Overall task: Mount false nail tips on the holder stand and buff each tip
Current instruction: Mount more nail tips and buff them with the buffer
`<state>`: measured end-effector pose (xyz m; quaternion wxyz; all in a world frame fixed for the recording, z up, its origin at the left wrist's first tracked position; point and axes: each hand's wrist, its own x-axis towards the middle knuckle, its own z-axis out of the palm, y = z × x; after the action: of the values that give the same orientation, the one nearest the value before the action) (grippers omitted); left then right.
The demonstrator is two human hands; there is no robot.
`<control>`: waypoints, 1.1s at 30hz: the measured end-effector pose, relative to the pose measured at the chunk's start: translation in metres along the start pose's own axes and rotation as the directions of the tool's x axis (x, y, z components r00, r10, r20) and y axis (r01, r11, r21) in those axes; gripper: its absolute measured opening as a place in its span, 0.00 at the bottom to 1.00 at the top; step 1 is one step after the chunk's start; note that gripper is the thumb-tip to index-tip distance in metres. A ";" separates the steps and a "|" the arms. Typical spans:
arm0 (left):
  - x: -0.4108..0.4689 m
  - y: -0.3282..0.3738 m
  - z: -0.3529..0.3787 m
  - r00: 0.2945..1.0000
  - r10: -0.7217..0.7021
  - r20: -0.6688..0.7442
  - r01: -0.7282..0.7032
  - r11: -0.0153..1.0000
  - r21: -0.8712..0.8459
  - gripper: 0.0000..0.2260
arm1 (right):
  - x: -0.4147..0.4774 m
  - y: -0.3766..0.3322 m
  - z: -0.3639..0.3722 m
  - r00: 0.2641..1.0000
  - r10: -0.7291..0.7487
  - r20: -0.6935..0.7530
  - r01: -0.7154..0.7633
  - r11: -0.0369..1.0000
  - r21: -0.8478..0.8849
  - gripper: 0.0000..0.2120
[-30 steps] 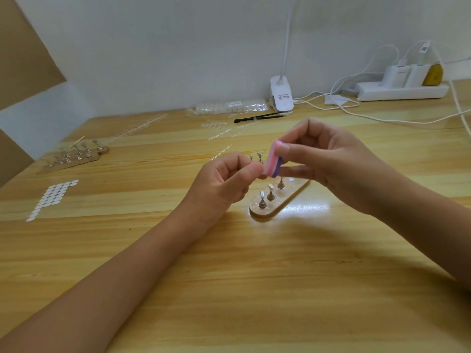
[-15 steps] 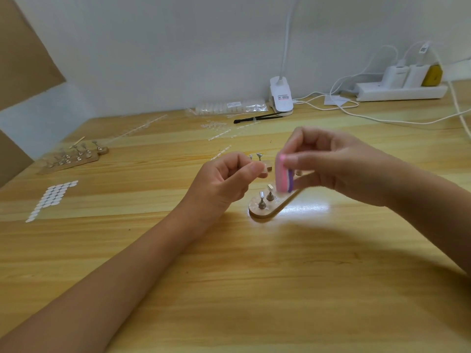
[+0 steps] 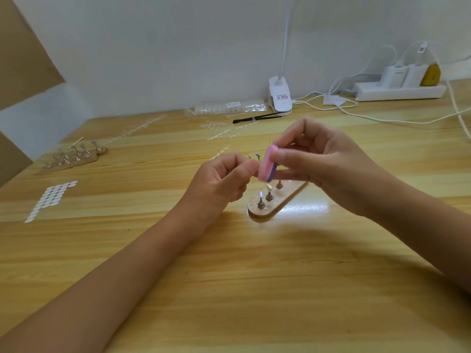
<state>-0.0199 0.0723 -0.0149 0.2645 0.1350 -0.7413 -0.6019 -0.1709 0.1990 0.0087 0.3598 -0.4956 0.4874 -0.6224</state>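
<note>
A wooden holder stand [image 3: 265,212] lies at the table's middle with three metal pegs [image 3: 269,194] showing, some carrying a clear nail tip. Above its far end, my left hand [image 3: 219,184] pinches a small item between thumb and forefinger; it is too hidden to name, probably a peg with a tip. My right hand [image 3: 323,161] grips a pink and purple buffer block [image 3: 267,166], whose face touches the left fingertips. Two more pegs [image 3: 256,156] stand just behind the hands.
A second stand with pegs [image 3: 74,157] and a sheet of white adhesive dots [image 3: 51,197] lie at the left. Bagged tips [image 3: 229,107], tip strips [image 3: 219,133], a black tool [image 3: 254,118], a lamp base [image 3: 279,95] and a power strip with cables [image 3: 400,90] line the back.
My right hand dropped with the buffer block half a second ago, then rose again to the left fingertips. My left hand has stayed in place.
</note>
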 end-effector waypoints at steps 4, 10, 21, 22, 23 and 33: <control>0.000 0.000 0.000 1.000 0.012 0.003 -0.012 0.999 0.046 0.14 | 0.003 -0.007 -0.008 0.996 0.037 -0.078 -0.034 0.999 0.035 0.12; -0.001 0.000 -0.002 1.000 0.014 0.020 -0.015 0.999 0.031 0.10 | -0.001 -0.001 0.001 0.999 0.039 0.013 -0.039 0.999 -0.010 0.16; 0.000 -0.001 -0.004 0.999 0.034 0.040 -0.035 0.999 0.030 0.14 | 0.001 0.001 -0.003 1.000 0.030 0.007 -0.030 0.999 -0.010 0.14; 0.000 -0.001 -0.005 0.999 0.036 0.040 -0.038 0.998 0.051 0.14 | 0.003 0.001 -0.003 0.998 0.012 -0.069 -0.011 1.000 0.019 0.13; 0.000 -0.001 -0.005 0.998 0.037 0.045 -0.040 0.996 0.076 0.13 | 0.004 -0.001 -0.005 0.993 0.016 -0.119 -0.011 0.999 0.039 0.12; -0.002 -0.003 -0.002 0.997 0.057 0.061 -0.065 0.988 0.137 0.19 | 0.005 -0.005 -0.008 0.993 0.000 -0.122 0.004 0.999 0.033 0.11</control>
<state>-0.0177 0.0704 -0.0181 0.2515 0.1133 -0.7925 -0.5440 -0.1794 0.1979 0.0149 0.3371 -0.4510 0.4976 -0.6598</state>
